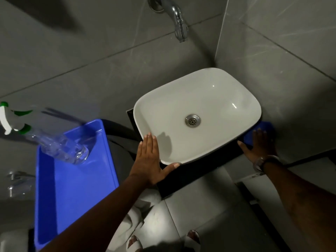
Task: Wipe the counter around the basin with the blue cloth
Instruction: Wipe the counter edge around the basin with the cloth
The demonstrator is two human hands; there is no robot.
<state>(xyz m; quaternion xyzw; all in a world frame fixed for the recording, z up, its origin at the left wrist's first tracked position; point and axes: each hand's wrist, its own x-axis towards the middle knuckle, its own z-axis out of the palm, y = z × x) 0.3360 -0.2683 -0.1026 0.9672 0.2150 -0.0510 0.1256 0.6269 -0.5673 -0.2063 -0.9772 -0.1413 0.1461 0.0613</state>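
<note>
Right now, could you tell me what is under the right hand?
The blue cloth, pressed flat on the dark counter beside the basin. The right hand covers the cloth's near part.

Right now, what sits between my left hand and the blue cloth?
The white basin, in the head view. Your left hand rests on its near-left rim; the blue cloth lies beyond its right side.

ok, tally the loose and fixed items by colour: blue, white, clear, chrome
Blue: 2, the blue cloth and tray
White: 1, basin
Clear: 1, spray bottle
Chrome: 2, tap and drain
Total: 6
</note>
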